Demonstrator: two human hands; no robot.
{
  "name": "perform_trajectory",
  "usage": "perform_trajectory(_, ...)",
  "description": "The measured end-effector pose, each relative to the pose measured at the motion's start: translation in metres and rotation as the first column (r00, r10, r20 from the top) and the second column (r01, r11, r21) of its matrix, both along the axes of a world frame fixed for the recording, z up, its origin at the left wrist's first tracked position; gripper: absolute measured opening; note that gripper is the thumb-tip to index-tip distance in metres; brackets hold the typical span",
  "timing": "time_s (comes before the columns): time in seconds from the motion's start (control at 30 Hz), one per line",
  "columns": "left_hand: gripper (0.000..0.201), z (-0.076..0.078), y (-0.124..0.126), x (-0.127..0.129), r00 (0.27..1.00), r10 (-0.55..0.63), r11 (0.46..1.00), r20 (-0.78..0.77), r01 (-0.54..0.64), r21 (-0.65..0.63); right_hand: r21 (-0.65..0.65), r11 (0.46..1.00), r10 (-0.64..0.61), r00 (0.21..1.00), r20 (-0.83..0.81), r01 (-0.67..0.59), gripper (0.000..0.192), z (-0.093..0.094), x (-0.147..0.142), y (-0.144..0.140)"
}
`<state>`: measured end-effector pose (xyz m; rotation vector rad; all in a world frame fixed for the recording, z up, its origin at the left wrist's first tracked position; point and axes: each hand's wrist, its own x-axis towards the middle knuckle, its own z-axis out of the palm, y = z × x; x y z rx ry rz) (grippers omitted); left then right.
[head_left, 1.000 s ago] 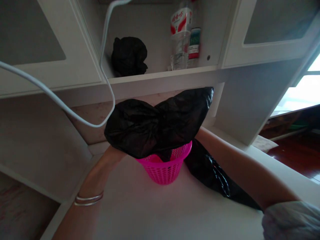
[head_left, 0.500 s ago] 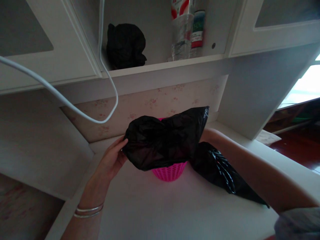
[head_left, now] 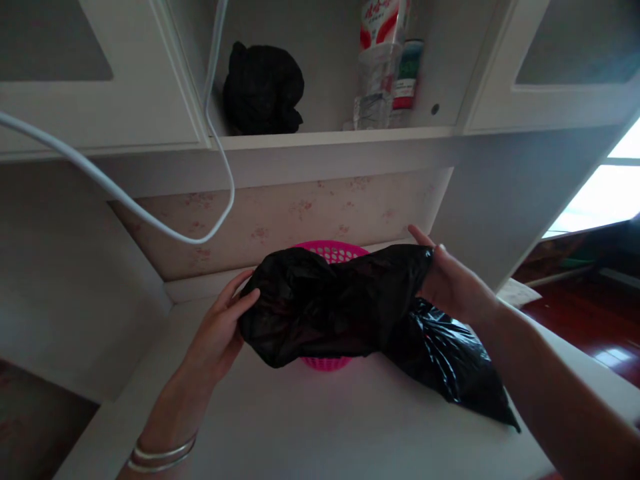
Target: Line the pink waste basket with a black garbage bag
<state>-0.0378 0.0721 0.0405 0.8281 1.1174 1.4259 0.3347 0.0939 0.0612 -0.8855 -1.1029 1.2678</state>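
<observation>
A black plastic bag (head_left: pixel 335 307) is stretched sideways between my two hands, over and in front of a pink perforated basket (head_left: pixel 340 251). My left hand (head_left: pixel 223 327) grips the bag's left edge, thumb in front. On the other side, my right hand (head_left: pixel 453 287) pinches the bag's upper right corner, with one finger pointing outward. Only the basket's back rim and a strip of its lower front show; the bag covers the remainder. Shiny black plastic (head_left: pixel 450 360) lies on the white desk under my right hand; whether it joins the held bag I cannot tell.
A white cable (head_left: pixel 150 217) loops down at the left. On the shelf above sit a bundled black bag (head_left: pixel 265 90), a clear plastic bottle (head_left: pixel 377 73) and a can (head_left: pixel 407 73). Cabinet doors (head_left: pixel 135 87) flank the shelf. White panels bound the desk (head_left: pixel 310 427) on both sides.
My right hand has come out from behind the bag to its right corner. The bag sits lower in view, uncovering the basket's back rim. My left hand keeps its hold.
</observation>
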Motion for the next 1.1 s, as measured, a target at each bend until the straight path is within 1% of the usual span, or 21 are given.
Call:
perform_trajectory(0.03, 0.056, -0.001, 0.0, 0.002, 1.0, -0.006, 1.0, 0.004, 0.005, 0.014, 0.0, 1.0, -0.017, 1.0, -0.01, 0.017, 0.085, -0.003, -0.004, -0.001)
perform_trajectory(0.1, 0.053, -0.006, 0.0, 0.002, 1.0, -0.01, 1.0, 0.014, 0.009, 0.013, -0.047, 0.997, -0.066, 0.995, -0.071, 0.063, 0.093, -0.007, -0.01, -0.003)
perform_trajectory(0.17, 0.052, -0.013, 0.001, 0.0, 0.999, 0.007, 1.0, 0.039, -0.006, -0.026, -0.095, 0.987, -0.138, 0.982, -0.128, 0.127, 0.091, -0.011, -0.012, -0.006)
perform_trajectory(0.27, 0.049, -0.028, 0.003, -0.006, 0.993, 0.062, 0.997, 0.104, -0.056, -0.057, -0.173, 0.975, -0.172, 0.967, -0.187, 0.139, 0.089, -0.025, -0.006, -0.012)
perform_trajectory(0.37, 0.043, -0.044, 0.005, -0.009, 0.98, 0.072, 0.997, 0.188, -0.067, -0.032, -0.231, 0.967, -0.165, 0.961, -0.223, 0.112, 0.089, -0.051, 0.004, -0.018)
perform_trajectory(0.47, 0.047, -0.06, 0.006, -0.009, 0.97, 0.047, 0.999, 0.237, -0.041, -0.029, -0.279, 0.956, -0.159, 0.96, -0.231, 0.091, 0.094, -0.082, 0.012, -0.022)
perform_trajectory(0.53, 0.055, -0.07, 0.008, -0.008, 0.977, 0.033, 0.999, 0.21, -0.029, -0.023, -0.292, 0.953, -0.142, 0.968, -0.205, 0.078, 0.096, -0.101, 0.016, -0.022)
perform_trajectory(0.6, 0.064, -0.079, 0.012, -0.006, 0.987, 0.041, 0.999, 0.157, -0.04, -0.007, -0.296, 0.953, -0.118, 0.98, -0.163, 0.066, 0.093, -0.116, 0.016, -0.019)
perform_trajectory(0.7, 0.068, -0.091, 0.018, -0.005, 0.992, 0.064, 0.998, 0.106, -0.065, 0.002, -0.29, 0.951, -0.127, 0.991, -0.052, 0.106, 0.086, -0.13, 0.015, -0.01)
perform_trajectory(0.8, 0.062, -0.099, 0.021, -0.008, 0.996, 0.058, 0.998, 0.071, -0.057, -0.014, -0.263, 0.956, -0.122, 0.991, 0.054, 0.132, 0.083, -0.13, 0.015, -0.002)
perform_trajectory(0.87, 0.056, -0.1, 0.023, -0.014, 0.998, 0.055, 0.998, 0.042, -0.054, -0.03, -0.215, 0.966, -0.129, 0.988, 0.082, 0.144, 0.08, -0.122, 0.02, 0.002)
perform_trajectory(0.9, 0.053, -0.098, 0.024, -0.018, 0.998, 0.059, 0.998, 0.027, -0.058, -0.032, -0.178, 0.97, -0.155, 0.985, 0.075, 0.166, 0.075, -0.115, 0.023, 0.003)
perform_trajectory(0.97, 0.046, -0.089, 0.03, -0.026, 0.996, 0.087, 0.996, -0.003, -0.087, -0.013, -0.1, 0.964, -0.244, 0.969, 0.028, 0.246, 0.059, -0.098, 0.028, 0.006)
perform_trajectory(1.03, 0.039, -0.074, 0.04, -0.033, 0.991, 0.124, 0.992, -0.048, -0.123, 0.03, -0.065, 0.949, -0.308, 0.952, -0.001, 0.307, 0.035, -0.081, 0.028, 0.01)
perform_trajectory(1.07, 0.038, -0.066, 0.046, -0.034, 0.988, 0.134, 0.99, -0.082, -0.13, 0.058, -0.063, 0.95, -0.304, 0.952, 0.026, 0.305, 0.029, -0.074, 0.025, 0.013)
perform_trajectory(1.1, 0.039, -0.058, 0.053, -0.035, 0.983, 0.132, 0.989, -0.126, -0.121, 0.086, -0.065, 0.956, -0.28, 0.956, 0.084, 0.286, 0.029, -0.068, 0.021, 0.015)
